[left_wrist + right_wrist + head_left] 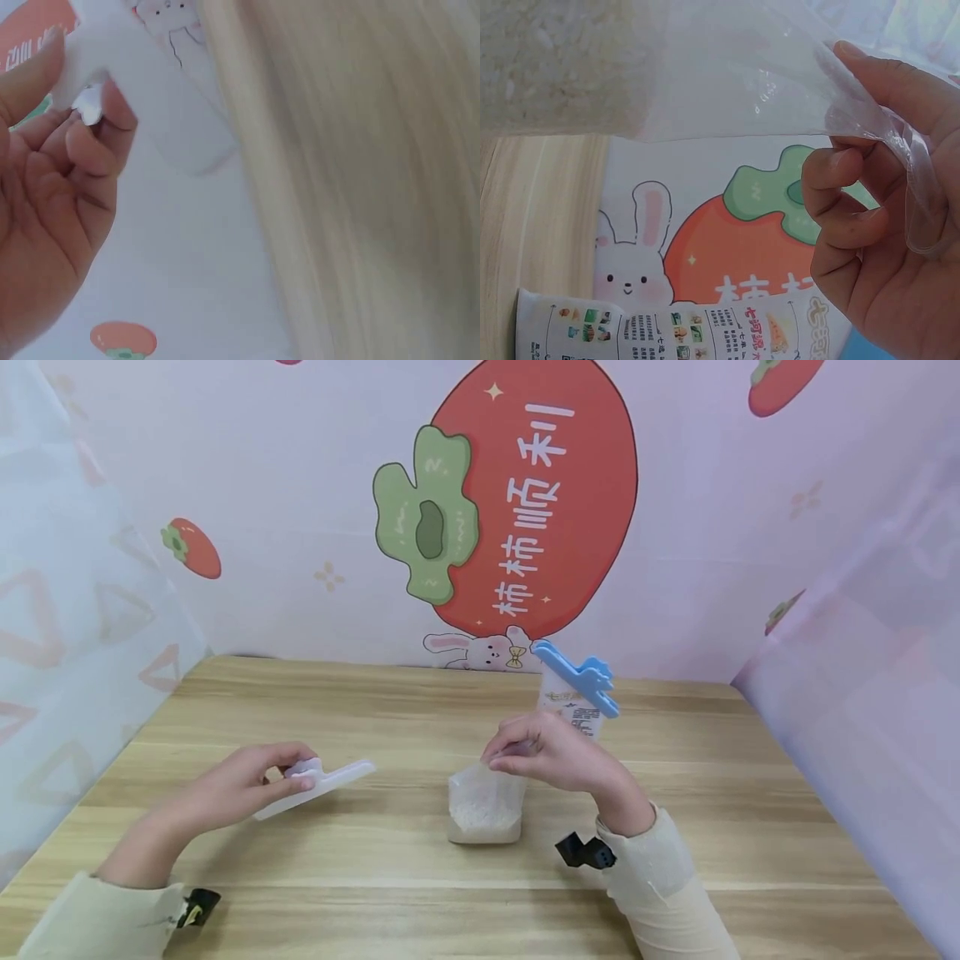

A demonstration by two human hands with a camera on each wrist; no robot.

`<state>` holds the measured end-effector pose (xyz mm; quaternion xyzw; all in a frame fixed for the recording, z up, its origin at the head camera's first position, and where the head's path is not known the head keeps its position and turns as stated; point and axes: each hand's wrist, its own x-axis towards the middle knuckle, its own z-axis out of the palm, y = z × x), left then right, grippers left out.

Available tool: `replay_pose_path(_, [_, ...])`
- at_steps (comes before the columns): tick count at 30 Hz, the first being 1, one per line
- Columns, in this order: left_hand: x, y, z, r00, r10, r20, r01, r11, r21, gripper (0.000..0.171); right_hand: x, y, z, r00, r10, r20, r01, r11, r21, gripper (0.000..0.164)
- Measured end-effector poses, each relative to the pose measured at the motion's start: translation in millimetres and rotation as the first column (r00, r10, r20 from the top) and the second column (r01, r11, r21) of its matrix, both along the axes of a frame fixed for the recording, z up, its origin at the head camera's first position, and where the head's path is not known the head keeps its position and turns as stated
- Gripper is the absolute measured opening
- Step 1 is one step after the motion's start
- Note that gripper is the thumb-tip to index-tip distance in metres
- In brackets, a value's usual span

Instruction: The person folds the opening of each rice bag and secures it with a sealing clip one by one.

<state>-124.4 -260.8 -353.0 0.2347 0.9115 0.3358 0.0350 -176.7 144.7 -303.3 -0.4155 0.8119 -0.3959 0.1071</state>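
My left hand (240, 785) pinches a white plastic bag clip (343, 777) over the left part of the table. The left wrist view shows the thumb and curled fingers at the handle of the clip (176, 124). Near the table's middle stands a clear plastic bag of rice (485, 817), upright, with the rice settled in its lower part. My right hand (562, 752) grips the gathered top of that bag. In the right wrist view the bag's film (735, 82) is drawn to a narrow neck between thumb and fingers, and its loose end hangs over the palm.
Behind my right hand stands a printed packet (568, 702) with a blue clip (577, 678) across its top. The wood-grain table (360, 893) ends at a patterned backdrop (300, 510), with sheets on both sides. Black wrist devices (585, 852) sit at both sleeves.
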Motion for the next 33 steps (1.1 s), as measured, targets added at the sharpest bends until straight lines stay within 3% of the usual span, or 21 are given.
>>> replay_pose_path(8, [5.2,32.2,3.5,0.994,0.082,0.068,-0.091,0.985,0.147,0.027,1.0,-0.5,-0.2,1.000,-0.007,0.006,0.007,1.000,0.002,0.010])
replay_pose_path(14, [10.8,54.4,12.0,0.991,0.122,0.059,-0.132,0.968,0.215,0.026,1.8,-0.9,-0.8,1.000,-0.001,-0.003,0.001,1.000,0.001,0.010])
replay_pose_path(21, [14.6,76.8,18.7,0.974,0.139,0.180,-0.193,0.924,0.331,0.034,5.0,-0.7,2.5,1.000,-0.002,-0.024,0.002,1.000,-0.006,0.010])
replay_pose_path(33, [14.3,102.1,13.1,0.975,0.153,0.160,-0.203,0.911,0.360,0.025,4.2,-1.4,2.0,1.000,-0.005,-0.012,0.005,1.000,-0.005,0.010])
